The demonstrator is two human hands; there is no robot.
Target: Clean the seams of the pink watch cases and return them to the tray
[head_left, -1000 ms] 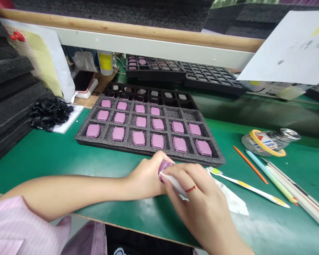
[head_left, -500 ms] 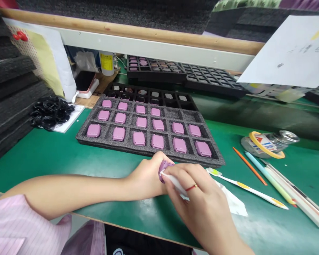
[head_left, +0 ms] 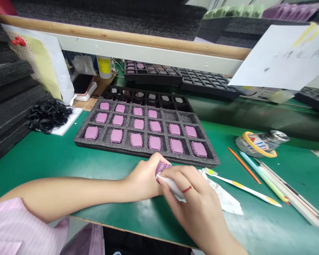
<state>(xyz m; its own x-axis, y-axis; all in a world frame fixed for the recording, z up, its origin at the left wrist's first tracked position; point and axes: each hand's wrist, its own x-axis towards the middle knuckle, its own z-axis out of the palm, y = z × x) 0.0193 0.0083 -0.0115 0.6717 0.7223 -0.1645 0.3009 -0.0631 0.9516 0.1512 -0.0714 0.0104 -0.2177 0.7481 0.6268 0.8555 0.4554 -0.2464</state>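
The small purple plastic watch-shaped case [head_left: 162, 166] sits pinched in the left hand [head_left: 145, 177], whose fingers are curled tight round it at the near edge of the green table [head_left: 42, 156], just in front of the grey foam tray [head_left: 146, 131]. The right hand [head_left: 195, 200], a thin red ring on one finger, has its fingertips pressed closed on a white wiping cloth [head_left: 172, 185] held against the case; the cloth's loose end trails off to the right on the table.

The grey foam tray holds sixteen more purple cases: four in the far row, six in the middle, six in the near row, with two far-right pockets empty. Behind it a black plastic tray [head_left: 149, 97] carries a handful of small parts, too dim to count. Two further black trays [head_left: 180, 72] lie under the shelf, the left one with a few purple pieces.

To the right lie a white toothbrush [head_left: 241, 186], one orange pencil [head_left: 244, 165], one pale blue pen [head_left: 257, 171], a roll of yellow tape [head_left: 257, 145] and a glass jar [head_left: 278, 136] on its side. A heap of black rings [head_left: 48, 115] lies at the left.

Since a second ago both hands keep the same grip, and the whole scene sits slightly further left in view.
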